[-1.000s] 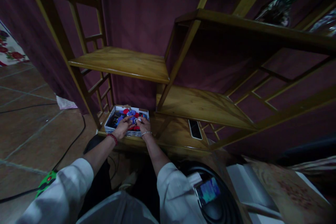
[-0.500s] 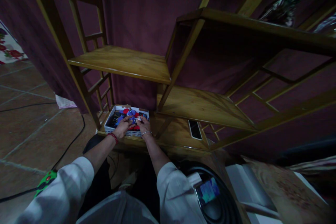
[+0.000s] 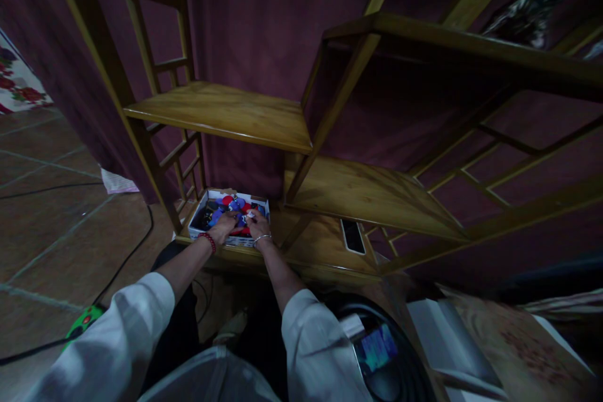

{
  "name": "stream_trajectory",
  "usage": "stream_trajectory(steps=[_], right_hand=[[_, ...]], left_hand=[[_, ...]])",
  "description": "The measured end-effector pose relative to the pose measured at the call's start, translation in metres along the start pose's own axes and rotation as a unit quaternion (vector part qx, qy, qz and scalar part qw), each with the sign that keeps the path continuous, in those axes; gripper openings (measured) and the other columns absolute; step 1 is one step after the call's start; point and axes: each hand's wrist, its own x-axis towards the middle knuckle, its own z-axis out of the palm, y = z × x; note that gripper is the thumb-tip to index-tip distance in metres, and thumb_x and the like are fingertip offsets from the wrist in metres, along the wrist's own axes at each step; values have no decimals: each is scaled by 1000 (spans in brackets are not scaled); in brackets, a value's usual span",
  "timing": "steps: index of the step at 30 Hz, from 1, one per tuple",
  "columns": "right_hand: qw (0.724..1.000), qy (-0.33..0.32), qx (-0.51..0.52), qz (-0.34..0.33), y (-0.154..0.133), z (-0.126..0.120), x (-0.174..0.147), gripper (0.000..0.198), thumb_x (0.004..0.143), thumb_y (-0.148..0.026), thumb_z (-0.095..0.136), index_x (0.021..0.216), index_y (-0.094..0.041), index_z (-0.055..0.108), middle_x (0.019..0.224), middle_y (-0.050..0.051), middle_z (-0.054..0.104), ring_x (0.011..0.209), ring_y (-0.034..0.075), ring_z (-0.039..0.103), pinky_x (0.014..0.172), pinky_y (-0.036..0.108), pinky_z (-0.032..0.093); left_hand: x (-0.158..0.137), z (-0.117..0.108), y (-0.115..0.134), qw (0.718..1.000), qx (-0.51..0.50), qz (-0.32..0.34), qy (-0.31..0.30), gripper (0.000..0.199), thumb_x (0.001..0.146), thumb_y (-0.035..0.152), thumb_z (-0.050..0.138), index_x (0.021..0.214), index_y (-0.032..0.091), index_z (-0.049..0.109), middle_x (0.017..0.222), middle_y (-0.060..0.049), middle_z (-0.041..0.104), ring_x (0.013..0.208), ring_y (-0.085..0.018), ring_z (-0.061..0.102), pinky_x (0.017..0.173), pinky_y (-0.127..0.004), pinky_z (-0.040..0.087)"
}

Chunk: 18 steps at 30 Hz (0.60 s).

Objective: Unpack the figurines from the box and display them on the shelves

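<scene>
A white cardboard box [image 3: 194, 226] sits on the lowest shelf, filled with several small purple-blue, red and black items [image 3: 227, 200] whose kind I cannot make out. My left hand [image 3: 223, 227] reaches over the box's front wall, its fingers bent and drawn together among the purple-blue pieces. What they hold is hidden. Beside it, my right hand [image 3: 260, 226] pinches a small whitish piece [image 3: 250, 215] between thumb and fingers, just above the contents. The two hands are close but apart.
A wooden shelf unit [image 3: 226, 110] surrounds the box, with one board directly above it. A phone [image 3: 352, 236] lies on the bottom shelf to the right. Another lit phone [image 3: 377, 347] rests by my right arm. A green power strip [image 3: 85, 321] lies on the floor.
My left hand's fingers have curled in and drawn slightly back from my right hand. My right hand stays at the box with the whitish piece. The view has shifted slightly.
</scene>
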Motion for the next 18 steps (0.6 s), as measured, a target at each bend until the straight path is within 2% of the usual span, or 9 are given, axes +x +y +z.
stream_trajectory(steps=[7,12,15,18], right_hand=[[998,-7,-60,10,-12,-3,-3,25,69,-15,53,87,-29,63,75,-4,62,72,14,56,70,25,41],[994,-29,-109,8,-14,-3,-2,29,70,-12,50,89,-30,63,76,-3,62,70,15,56,69,26,40],[990,-41,-131,7,-14,-2,0,30,71,-13,50,91,-32,63,76,-3,63,70,15,56,68,26,41],[983,-60,-175,13,-17,-3,0,31,74,-16,49,97,-32,61,80,-3,64,74,15,57,69,24,41]], left_hand=[[10,2,1,996,85,-20,28,20,68,3,51,80,15,62,75,-4,60,62,-12,56,64,-30,52],[15,2,2,990,129,-19,55,19,68,6,52,82,13,62,75,-7,62,56,-14,57,60,-29,50],[18,1,3,978,205,-10,41,27,71,7,48,94,11,60,75,-8,63,52,-14,57,59,-29,49],[23,-2,2,960,280,-11,17,32,74,8,42,102,11,58,67,-6,62,47,-15,56,58,-31,48]])
